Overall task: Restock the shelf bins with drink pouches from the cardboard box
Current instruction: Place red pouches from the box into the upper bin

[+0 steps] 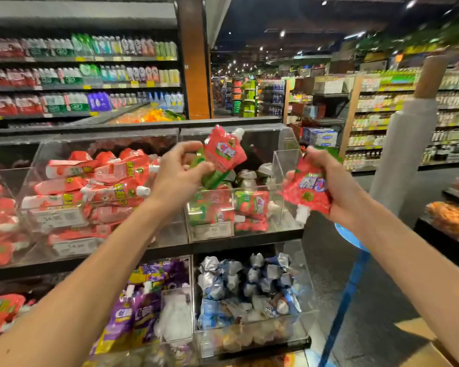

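L hand [179, 178] grips red-green pouch [224, 152] at 12 o'clock of clear bin [285, 168]; R hand [339, 186] clamps red pouch [306, 190], cap down, 3 o'clock of bin.

the raised pouch [223, 153] is pink-red with a green side and white cap, the lower pouch [306, 190] red with a white cap. the left pile [104, 181] is red, white and yellow; the foil pouches [249, 282] silver and blue

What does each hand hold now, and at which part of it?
The left hand grips a red-and-green pouch by its green lower end, spout up. The right hand grips a red pouch by its right edge, spout down.
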{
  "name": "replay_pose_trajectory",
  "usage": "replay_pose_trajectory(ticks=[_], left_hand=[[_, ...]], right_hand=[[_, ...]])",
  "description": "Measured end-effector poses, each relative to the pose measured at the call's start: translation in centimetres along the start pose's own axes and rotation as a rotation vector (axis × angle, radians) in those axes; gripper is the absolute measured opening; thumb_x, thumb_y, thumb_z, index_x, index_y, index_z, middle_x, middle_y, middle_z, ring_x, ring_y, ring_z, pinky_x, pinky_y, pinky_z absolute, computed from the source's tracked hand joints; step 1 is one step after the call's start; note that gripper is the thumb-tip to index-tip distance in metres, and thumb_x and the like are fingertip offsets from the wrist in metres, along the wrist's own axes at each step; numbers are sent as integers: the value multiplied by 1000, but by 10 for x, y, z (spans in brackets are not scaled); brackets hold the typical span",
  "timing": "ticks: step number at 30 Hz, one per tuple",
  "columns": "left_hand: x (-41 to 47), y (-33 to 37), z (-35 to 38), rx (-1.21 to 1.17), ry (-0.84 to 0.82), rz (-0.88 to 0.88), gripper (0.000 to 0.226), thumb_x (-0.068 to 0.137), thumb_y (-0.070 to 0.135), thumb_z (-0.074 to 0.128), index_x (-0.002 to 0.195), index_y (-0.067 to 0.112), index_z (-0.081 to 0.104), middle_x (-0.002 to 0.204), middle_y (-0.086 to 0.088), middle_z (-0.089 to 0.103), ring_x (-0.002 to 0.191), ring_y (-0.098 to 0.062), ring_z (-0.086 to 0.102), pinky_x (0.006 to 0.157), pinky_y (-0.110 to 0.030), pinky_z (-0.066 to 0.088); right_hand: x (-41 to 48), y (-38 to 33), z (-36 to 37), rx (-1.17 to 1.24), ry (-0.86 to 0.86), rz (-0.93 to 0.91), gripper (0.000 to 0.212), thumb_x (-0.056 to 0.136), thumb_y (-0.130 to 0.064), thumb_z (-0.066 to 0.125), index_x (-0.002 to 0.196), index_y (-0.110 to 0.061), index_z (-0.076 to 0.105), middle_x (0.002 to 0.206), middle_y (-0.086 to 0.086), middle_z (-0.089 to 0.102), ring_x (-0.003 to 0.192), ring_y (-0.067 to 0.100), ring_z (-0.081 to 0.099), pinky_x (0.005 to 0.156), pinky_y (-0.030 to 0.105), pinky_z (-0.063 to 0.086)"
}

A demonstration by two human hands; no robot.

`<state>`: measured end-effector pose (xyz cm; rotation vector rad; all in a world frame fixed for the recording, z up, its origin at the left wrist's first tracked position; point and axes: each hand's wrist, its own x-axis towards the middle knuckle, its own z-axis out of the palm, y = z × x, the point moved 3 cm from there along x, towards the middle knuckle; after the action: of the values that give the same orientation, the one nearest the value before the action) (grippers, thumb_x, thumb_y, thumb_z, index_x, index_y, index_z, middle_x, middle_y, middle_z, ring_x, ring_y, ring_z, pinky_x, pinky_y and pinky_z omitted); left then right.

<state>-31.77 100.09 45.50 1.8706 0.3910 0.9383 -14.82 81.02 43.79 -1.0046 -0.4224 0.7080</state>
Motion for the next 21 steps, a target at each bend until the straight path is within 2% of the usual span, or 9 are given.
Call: replay_pose_trajectory(ticks=[3,4,6,8,11,13,15,17,21], left_hand=[[17,3,-9,187,99,110,42,88,21,74,125,20,53,111,6,58,104,-9,58,83,-24,51],[21,3,-9,251,103,145,42,87,22,75,122,20,53,110,5,59,101,-10,59,84,-27,51],[30,2,-7,399,93,220,40,84,23,77,116,21,54,103,5,61,90,-8,60,75,-25,50],[40,2,-7,552,96,284,37,81,24,80,110,20,59,99,5,64,84,-10,62,69,-20,48],[55,-3,-2,681,70,335,34,77,26,84,106,18,68,95,-3,68,83,-18,62,77,-33,54],[68,-6,6,810,51,361,30,80,26,82,107,19,71,90,-3,62,84,-17,55,82,-34,49],[82,-11,18,967,8,388,28,83,23,79,110,16,72,93,-6,65,90,-19,53,84,-32,44],[99,-20,31,1163,-46,424,25,87,19,75,110,14,71,102,-10,71,99,-25,58,87,-36,47],[127,-45,63,1574,-254,401,19,96,8,52,107,13,67,111,-3,68,109,-23,53,87,-31,46]], right_hand=[[13,-14,1,-38,16,-53,27,92,-34,55,106,-11,54,99,18,61,79,27,67,69,39,62],[17,-15,3,-37,24,-61,24,92,-33,53,99,-11,57,103,18,59,83,28,66,72,40,61],[25,-17,6,-31,25,-71,23,93,-34,51,94,-12,57,103,19,62,85,29,68,78,41,59],[34,-15,8,-74,-4,-73,25,94,-35,50,99,-10,54,97,19,68,81,30,70,77,41,60],[47,-15,11,-152,-68,-77,32,96,-33,51,116,-8,48,97,19,70,79,28,70,76,43,60],[59,-17,14,-188,-110,-82,37,97,-31,54,126,-10,45,103,21,70,83,29,71,80,48,59],[72,-20,14,-277,-118,-120,34,97,-31,56,123,-11,45,106,19,69,85,27,71,80,47,60],[85,-25,13,-381,-128,-173,28,97,-33,60,116,-14,50,101,11,69,82,23,72,75,43,61],[110,-34,7,-492,-271,-277,20,94,-26,65,112,-17,59,97,7,72,84,21,74,72,41,61]])
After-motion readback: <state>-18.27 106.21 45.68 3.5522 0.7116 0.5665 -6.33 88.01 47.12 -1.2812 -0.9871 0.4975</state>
